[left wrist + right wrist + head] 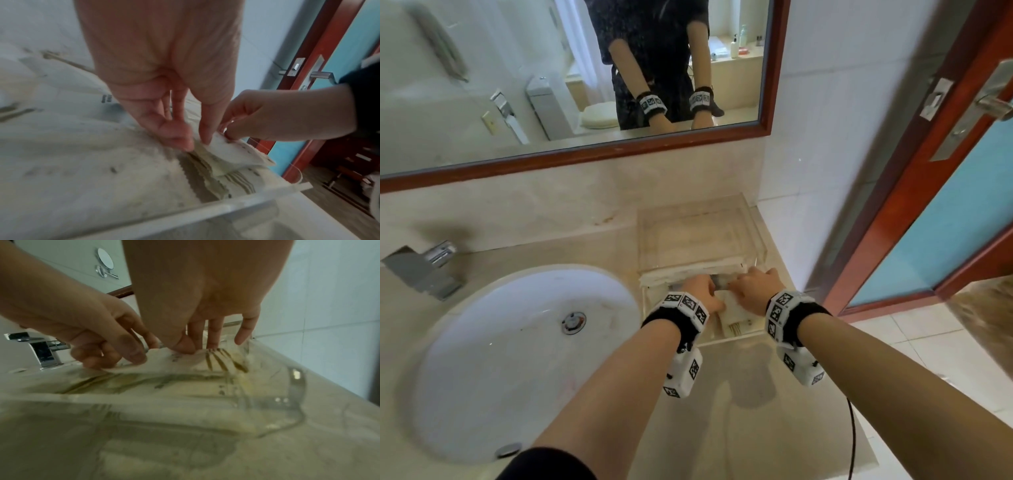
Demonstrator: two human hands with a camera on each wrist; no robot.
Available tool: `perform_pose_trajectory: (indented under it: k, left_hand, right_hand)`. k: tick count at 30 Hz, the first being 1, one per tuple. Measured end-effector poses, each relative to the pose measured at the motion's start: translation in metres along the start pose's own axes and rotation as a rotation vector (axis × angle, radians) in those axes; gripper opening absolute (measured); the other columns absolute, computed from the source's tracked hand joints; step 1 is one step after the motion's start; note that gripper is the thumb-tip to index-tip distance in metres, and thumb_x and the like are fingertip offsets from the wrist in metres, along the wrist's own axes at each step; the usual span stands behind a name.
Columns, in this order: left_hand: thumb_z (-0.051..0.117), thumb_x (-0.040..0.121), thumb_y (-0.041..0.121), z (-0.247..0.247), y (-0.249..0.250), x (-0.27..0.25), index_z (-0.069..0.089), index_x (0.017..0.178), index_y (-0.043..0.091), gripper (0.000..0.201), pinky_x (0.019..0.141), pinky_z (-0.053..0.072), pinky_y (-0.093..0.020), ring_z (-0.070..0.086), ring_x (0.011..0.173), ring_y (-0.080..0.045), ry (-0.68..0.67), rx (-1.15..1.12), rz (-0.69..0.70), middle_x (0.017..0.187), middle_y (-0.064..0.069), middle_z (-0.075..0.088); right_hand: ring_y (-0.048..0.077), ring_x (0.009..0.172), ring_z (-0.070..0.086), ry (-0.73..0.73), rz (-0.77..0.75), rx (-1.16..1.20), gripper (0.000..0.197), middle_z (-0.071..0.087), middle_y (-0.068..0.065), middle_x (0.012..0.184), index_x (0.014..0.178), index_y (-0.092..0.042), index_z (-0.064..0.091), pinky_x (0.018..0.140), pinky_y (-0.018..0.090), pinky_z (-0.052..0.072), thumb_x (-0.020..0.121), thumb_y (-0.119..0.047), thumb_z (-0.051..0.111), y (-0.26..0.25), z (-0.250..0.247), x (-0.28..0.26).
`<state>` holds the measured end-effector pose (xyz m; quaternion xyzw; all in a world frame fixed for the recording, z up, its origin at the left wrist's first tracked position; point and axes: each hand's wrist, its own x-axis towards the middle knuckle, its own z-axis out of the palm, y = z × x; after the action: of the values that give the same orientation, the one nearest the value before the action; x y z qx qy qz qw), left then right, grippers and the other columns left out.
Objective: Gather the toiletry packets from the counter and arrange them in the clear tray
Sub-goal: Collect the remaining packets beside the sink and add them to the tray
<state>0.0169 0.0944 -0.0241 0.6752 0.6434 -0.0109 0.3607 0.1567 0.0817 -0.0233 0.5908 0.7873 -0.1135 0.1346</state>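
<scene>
A white toiletry packet [736, 313] [236, 154] [174, 363] with gold stripes lies over the clear tray [736, 339] on the counter, right of the sink. My left hand [702, 289] [195, 143] [123, 358] pinches its left end between thumb and fingers. My right hand [753, 286] [228, 131] [197, 347] pinches the right end, thumb on top. More flat packets [216, 183] lie stacked under it inside the tray, behind its front wall [205, 209] [296, 386]. My hands hide the packet's far edge in the head view.
A second clear box [702, 233] stands just behind the tray against the wall. The white sink [517, 342] and chrome faucet [424, 270] are to the left. A red-framed door [945, 205] stands close on the right. The counter's edge [859, 445] drops off on the right.
</scene>
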Motion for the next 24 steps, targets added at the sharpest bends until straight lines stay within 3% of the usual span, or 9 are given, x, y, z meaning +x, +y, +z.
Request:
perform_pose_trajectory:
  k: [2,4,9,16,18,20,22,23,24]
  left_hand:
    - [0.072,0.079,0.022,0.001,-0.001,0.002,0.057,0.117,0.012,0.042,0.074,0.054,-0.032,0.063,0.08,-0.025,-0.006,-0.061,0.036,0.107,-0.01,0.066]
    - [0.071,0.081,0.018,0.004,0.0,0.001,0.06,0.117,0.01,0.038,0.079,0.058,-0.036,0.063,0.079,-0.023,-0.045,-0.131,0.074,0.112,-0.013,0.067]
    - [0.07,0.084,0.017,0.009,0.005,0.001,0.069,0.111,0.003,0.03,0.085,0.058,-0.041,0.068,0.083,-0.027,-0.071,-0.1,0.093,0.108,-0.018,0.071]
    - [0.077,0.075,0.03,0.012,0.012,0.0,0.054,0.133,0.01,0.065,0.094,0.053,-0.036,0.065,0.108,-0.026,-0.112,0.167,0.101,0.124,-0.009,0.064]
    - [0.077,0.075,0.031,0.014,0.013,-0.001,0.054,0.133,0.01,0.066,0.094,0.053,-0.036,0.065,0.108,-0.025,-0.11,0.229,0.126,0.125,-0.009,0.063]
    - [0.075,0.076,0.028,0.016,0.014,-0.004,0.061,0.121,0.009,0.051,0.088,0.056,-0.036,0.068,0.1,-0.027,-0.109,0.253,0.155,0.112,-0.011,0.068]
    - [0.074,0.075,0.027,0.017,0.014,-0.006,0.064,0.108,0.009,0.039,0.083,0.056,-0.034,0.069,0.094,-0.027,-0.086,0.262,0.17,0.101,-0.011,0.07]
    - [0.074,0.076,0.026,0.017,0.014,-0.007,0.063,0.108,0.009,0.038,0.084,0.056,-0.034,0.068,0.095,-0.027,-0.076,0.26,0.171,0.1,-0.01,0.069]
    - [0.074,0.077,0.025,0.018,0.014,-0.007,0.062,0.111,0.009,0.04,0.085,0.055,-0.034,0.068,0.097,-0.027,-0.07,0.255,0.173,0.103,-0.01,0.069]
  right_hand:
    - [0.024,0.115,0.05,-0.004,-0.035,0.0,0.046,0.061,0.001,0.12,0.133,-0.04,0.048,0.096,0.046,0.034,0.097,-0.016,0.032,0.002,0.002,0.0]
    - [0.023,0.111,0.055,0.005,-0.061,0.014,0.043,0.063,0.0,0.116,0.13,-0.041,0.052,0.096,0.043,0.034,0.098,-0.02,0.034,0.004,0.004,-0.001]
    - [0.022,0.104,0.061,0.026,-0.072,-0.032,0.029,0.065,0.001,0.108,0.107,-0.02,0.068,0.097,0.038,0.036,0.095,-0.02,0.041,0.009,0.009,-0.009]
    - [0.026,0.114,0.052,0.059,-0.081,-0.103,0.031,0.055,0.009,0.123,0.119,-0.007,0.059,0.095,0.036,0.04,0.097,-0.022,0.044,0.008,0.019,-0.02]
    - [0.026,0.113,0.052,0.068,-0.095,-0.136,0.029,0.055,0.009,0.122,0.118,-0.007,0.06,0.093,0.036,0.042,0.096,-0.021,0.046,0.007,0.019,-0.021]
    - [0.026,0.102,0.057,0.161,-0.111,-0.153,0.024,0.062,0.007,0.109,0.107,-0.011,0.065,0.085,0.038,0.046,0.086,-0.019,0.058,0.005,0.016,-0.023]
    - [0.023,0.077,0.062,0.274,-0.114,-0.177,0.021,0.065,0.002,0.084,0.082,-0.015,0.069,0.063,0.035,0.049,0.061,-0.018,0.073,0.003,0.01,-0.027]
    - [0.023,0.068,0.062,0.335,-0.128,-0.168,0.022,0.064,0.002,0.077,0.075,-0.015,0.068,0.055,0.032,0.046,0.055,-0.017,0.075,0.002,0.009,-0.029]
    - [0.025,0.068,0.063,0.317,-0.143,-0.108,0.02,0.064,0.003,0.079,0.078,-0.013,0.066,0.052,0.031,0.043,0.06,-0.018,0.072,-0.001,0.009,-0.031]
